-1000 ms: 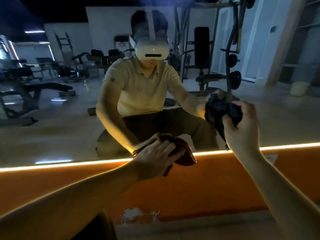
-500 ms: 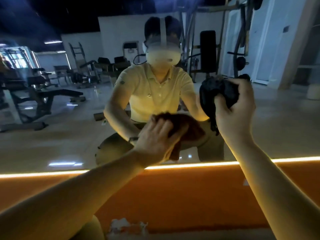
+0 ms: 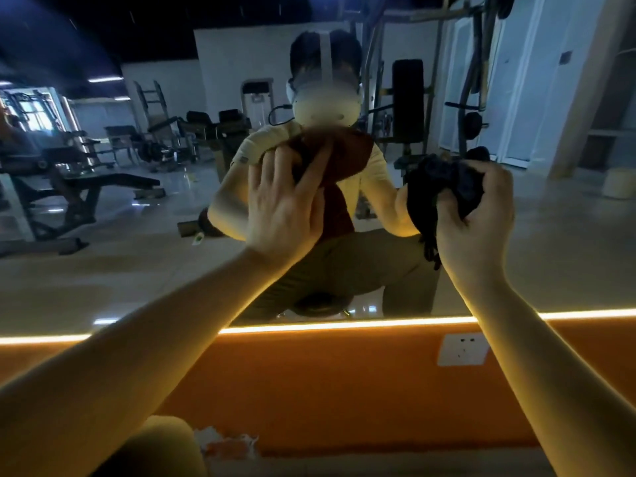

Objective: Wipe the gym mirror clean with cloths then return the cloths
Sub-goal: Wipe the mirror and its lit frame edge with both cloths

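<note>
While the gym mirror (image 3: 137, 270) is being wiped, a reddish-brown cloth (image 3: 340, 156) is pressed flat against the glass, well above its bottom edge. It is held there by the left hand (image 3: 282, 208), whose fingers are spread out straight over it; it is pushed, not gripped. A dark cloth (image 3: 437, 187) is bunched up in the right hand (image 3: 475, 222), with fingers and thumb curled round it, close to the glass; whether it touches the glass cannot be told. Both cloths look soft, light and floppy, so they can be squashed and will not break. The brown one could slip down if the push is let go, so it is best pressed with the whole palm on its middle. The dark one is best held as a tight ball; one loose end is seen hanging below the hand. The mirror is hard and smooth and could crack, so only a gentle push is called for. Under the mirror a glowing light strip (image 3: 344, 326) is seen, then an orange wall (image 3: 309, 390) with a white socket (image 3: 463, 349).
</note>
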Available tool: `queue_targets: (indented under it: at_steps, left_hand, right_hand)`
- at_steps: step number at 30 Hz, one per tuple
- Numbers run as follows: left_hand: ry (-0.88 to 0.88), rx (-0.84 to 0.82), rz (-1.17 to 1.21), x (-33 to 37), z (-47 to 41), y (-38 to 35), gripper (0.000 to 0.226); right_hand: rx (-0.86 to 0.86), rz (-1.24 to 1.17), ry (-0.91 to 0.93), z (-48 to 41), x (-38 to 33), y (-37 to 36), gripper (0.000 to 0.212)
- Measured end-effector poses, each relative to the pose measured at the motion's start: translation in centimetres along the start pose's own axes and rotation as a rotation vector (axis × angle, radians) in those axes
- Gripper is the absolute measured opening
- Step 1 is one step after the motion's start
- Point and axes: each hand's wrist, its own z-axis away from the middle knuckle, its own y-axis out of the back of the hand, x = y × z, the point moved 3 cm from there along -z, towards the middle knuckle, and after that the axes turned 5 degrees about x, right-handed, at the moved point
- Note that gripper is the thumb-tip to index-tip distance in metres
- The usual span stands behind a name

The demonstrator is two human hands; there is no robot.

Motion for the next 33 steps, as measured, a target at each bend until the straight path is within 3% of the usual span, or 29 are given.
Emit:
queue_targets:
  at_steps: [2, 6, 9, 11, 12, 18, 21, 24, 27, 29, 31, 33]
  left_hand:
    - [-0.073, -0.075, 0.049, 2.4, 2.6, -1.8, 0.054]
    - [-0.435, -0.505, 0.052, 6.4, 11.7, -2.8, 0.069]
    - [-0.621, -0.646, 0.011, 7.5, 14.0, -2.6, 0.062]
    - [-0.666, -0.602, 0.035, 6.6, 12.4, -2.0, 0.067]
    - [-0.608, -0.562, 0.056, 5.4, 10.8, -1.7, 0.073]
    - [0.105, 0.037, -0.031, 0.7, -0.2, -0.7, 0.050]
    - [0.260, 0.093, 0.037, 4.5, 1.1, -2.8, 0.051]
    - [-0.030, -0.096, 0.064, 9.9, 7.0, -4.6, 0.054]
    - [-0.411, -0.470, 0.031, 12.7, 12.8, -5.7, 0.067]
    - [-0.573, -0.615, 0.020, 12.8, 14.2, -5.5, 0.071]
    - [-0.594, -0.618, 0.018, 11.5, 12.1, -4.6, 0.072]
    - [-0.417, -0.462, 0.016, 9.3, 7.7, -3.4, 0.069]
  right_hand:
    - [-0.028, 0.001, -0.013, -0.3, 1.0, 0.4, 0.035]
    - [-0.089, -0.020, -0.019, -0.5, 2.3, 0.8, 0.033]
    - [-0.114, -0.031, -0.008, -0.6, 2.6, 1.1, 0.033]
    - [-0.115, -0.040, -0.001, -0.8, 2.7, 1.3, 0.032]
    - [-0.110, -0.045, 0.007, -0.9, 2.7, 1.4, 0.032]
    - [-0.066, -0.090, -0.004, -1.9, 2.9, 2.2, 0.034]
    - [-0.047, -0.118, -0.019, -2.2, 3.7, 2.8, 0.033]
    - [-0.042, -0.135, -0.012, -2.4, 4.5, 3.1, 0.031]
    - [-0.045, -0.158, -0.024, -2.4, 4.9, 3.1, 0.032]
    - [-0.060, -0.167, -0.028, -2.3, 5.0, 3.2, 0.033]
    - [-0.080, -0.177, -0.025, -2.2, 5.1, 3.3, 0.034]
    - [-0.083, -0.182, -0.033, -2.5, 5.5, 3.7, 0.034]
